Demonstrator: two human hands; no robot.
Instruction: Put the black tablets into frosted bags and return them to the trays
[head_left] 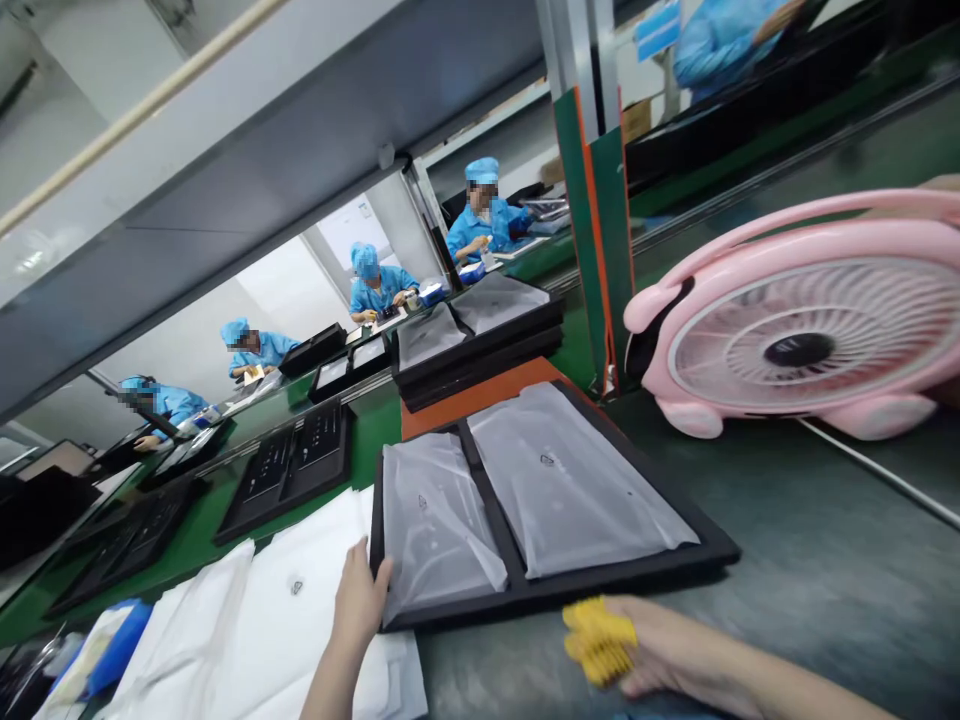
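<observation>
Black foam-like tray [551, 592] lies on the tabletop [795, 520] right in front of you, set at a slant, its two compartments split by a narrow divider. A smaller frosted plastic sleeve [442, 525] fills the left compartment and a larger frosted sleeve [570, 485] the right one, each with a small dark printed mark; what they wrap you cannot make out.

Your left hand [358, 600] is at the tray's left edge, near its front corner, thumb up beside the rim; you cannot tell how firmly its fingers close there. Your right hand [630, 645] is just in front of the tray's near edge, yellow coverings [600, 640] over its bunched fingers; blur keeps you from telling whether they hold anything.

To your left, white plastic bags [292, 610] spread in a pile, with a blue-and-white pack [112, 645] beside them. Behind your tray, a stack of black trays [480, 345] stands by an orange-brown board [495, 385], and a pink fan [799, 345] stands on your right. Across the line, co-workers [379, 285] in blue caps and smocks sit at work.
</observation>
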